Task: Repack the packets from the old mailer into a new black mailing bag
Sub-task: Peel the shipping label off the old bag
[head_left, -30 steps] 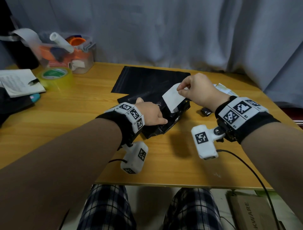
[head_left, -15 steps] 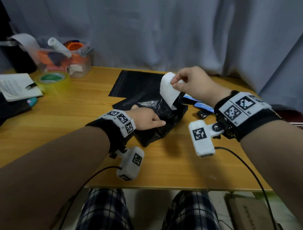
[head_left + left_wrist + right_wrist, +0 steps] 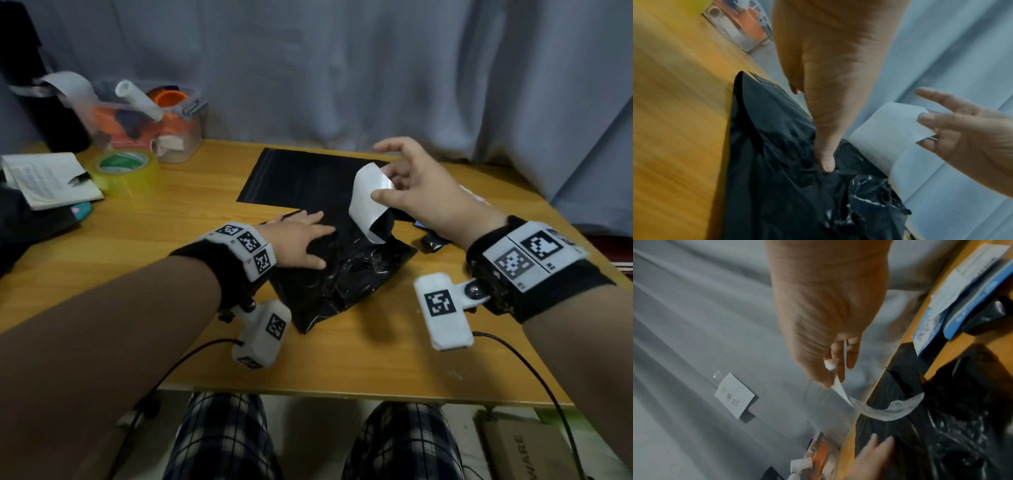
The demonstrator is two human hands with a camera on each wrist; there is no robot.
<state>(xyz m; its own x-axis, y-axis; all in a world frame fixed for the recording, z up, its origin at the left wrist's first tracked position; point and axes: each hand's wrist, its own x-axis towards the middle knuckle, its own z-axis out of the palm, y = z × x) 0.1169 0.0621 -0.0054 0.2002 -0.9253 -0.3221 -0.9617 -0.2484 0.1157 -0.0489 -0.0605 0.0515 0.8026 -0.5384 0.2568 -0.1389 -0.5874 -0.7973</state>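
Observation:
The crumpled old black mailer (image 3: pixel 346 277) lies mid-table. My left hand (image 3: pixel 310 240) presses flat on its left part with straight fingers; in the left wrist view one fingertip of the left hand (image 3: pixel 825 164) pushes into the plastic. A white label (image 3: pixel 366 202), half peeled, curls up from the mailer. My right hand (image 3: pixel 385 186) holds the label's free end between thumb and fingers, the other fingers spread; the right wrist view shows the right hand (image 3: pixel 836 368) pinching that label (image 3: pixel 885 410). The new flat black bag (image 3: pixel 301 178) lies behind. Blue-and-white packets (image 3: pixel 962 288) sit to the right.
A clear bin (image 3: pixel 150 120) of supplies, a yellow tape roll (image 3: pixel 123 168) and a notebook (image 3: pixel 48 178) stand at the back left. A small black item (image 3: pixel 433 241) lies beside the packets. A grey curtain (image 3: pixel 342 68) hangs behind the table. A cardboard box (image 3: pixel 520 448) sits on the floor.
My right hand pulled the label further off the mailer and its fingers have spread out. My left hand slid forward on the mailer and flattened.

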